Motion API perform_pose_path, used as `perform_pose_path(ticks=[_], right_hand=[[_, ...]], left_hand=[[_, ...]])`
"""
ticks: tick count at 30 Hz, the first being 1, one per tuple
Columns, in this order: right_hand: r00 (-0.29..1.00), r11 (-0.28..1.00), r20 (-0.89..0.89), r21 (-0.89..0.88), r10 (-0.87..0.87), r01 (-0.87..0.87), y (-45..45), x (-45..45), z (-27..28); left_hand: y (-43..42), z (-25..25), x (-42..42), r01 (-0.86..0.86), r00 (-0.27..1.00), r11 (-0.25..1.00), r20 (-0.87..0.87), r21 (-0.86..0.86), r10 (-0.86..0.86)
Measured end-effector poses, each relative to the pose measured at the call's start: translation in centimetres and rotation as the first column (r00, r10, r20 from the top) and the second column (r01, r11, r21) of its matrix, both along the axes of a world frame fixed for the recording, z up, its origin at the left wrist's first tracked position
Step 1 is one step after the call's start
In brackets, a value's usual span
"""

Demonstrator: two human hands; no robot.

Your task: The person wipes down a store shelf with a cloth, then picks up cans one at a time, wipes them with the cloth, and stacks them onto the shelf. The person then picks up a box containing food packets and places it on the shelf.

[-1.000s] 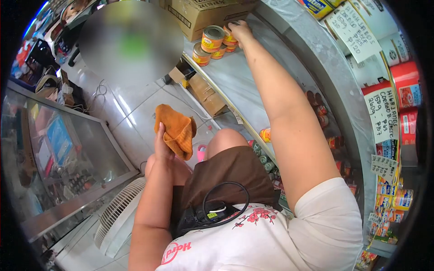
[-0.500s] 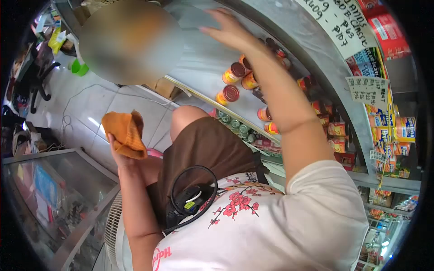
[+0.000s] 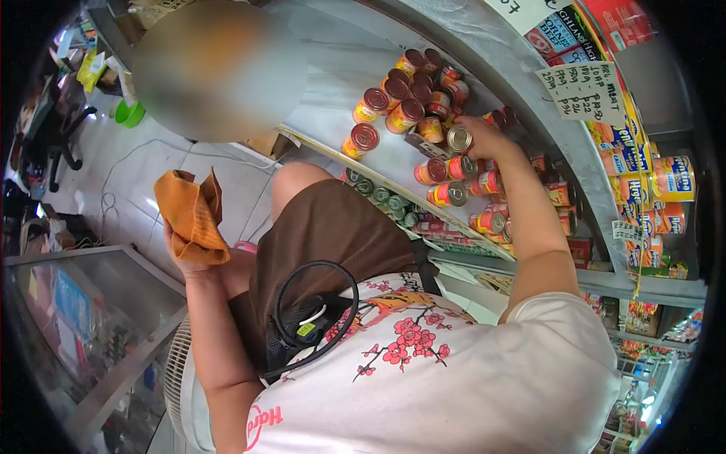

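Observation:
My left hand (image 3: 180,256) is closed around a folded orange-brown cloth (image 3: 190,216), held up over the tiled floor. Among the cans on the shelf, my right hand (image 3: 484,140) has its fingers around a small can (image 3: 459,139) whose metal end faces the camera. Several yellow-and-red cans with dark red lids, one of them a can (image 3: 360,141) near the shelf's front edge, stand just beyond that hand. Closer to my body, more cans, including a can (image 3: 448,194) with a silvery end, lie on their sides.
The pale shelf (image 3: 333,102) carries the cans; green-ended cans (image 3: 389,202) sit on the level below. Handwritten price cards (image 3: 581,92) and more tins hang or stand at right. A glass display case (image 3: 91,318) and a fan (image 3: 178,371) are at left. A blurred patch hides the upper left.
My right hand has come down from above the shelf's far part to the cans and taken hold of one. The cloth in my left hand has shifted slightly left.

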State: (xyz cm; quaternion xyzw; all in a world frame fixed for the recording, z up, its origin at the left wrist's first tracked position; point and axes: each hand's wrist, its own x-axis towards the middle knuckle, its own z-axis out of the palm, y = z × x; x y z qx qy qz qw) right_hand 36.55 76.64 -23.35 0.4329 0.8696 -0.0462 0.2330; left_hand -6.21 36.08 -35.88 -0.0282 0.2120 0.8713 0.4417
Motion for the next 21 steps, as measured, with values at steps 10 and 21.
perform_pose_path(ticks=[10, 21], right_hand=[[0.522, 0.99, -0.843, -0.082, -0.13, 0.114, -12.1, -11.2, 8.6], [0.242, 0.772, -0.967, -0.21, -0.075, -0.6, -22.7, -24.3, -0.5]], left_hand=[[0.4, 7.0, 3.3, 0.015, 0.997, 0.999, -0.076, 0.043, -0.011], [5.6, 11.0, 7.5, 0.17, 0.98, 0.96, -0.065, -0.221, -0.188]])
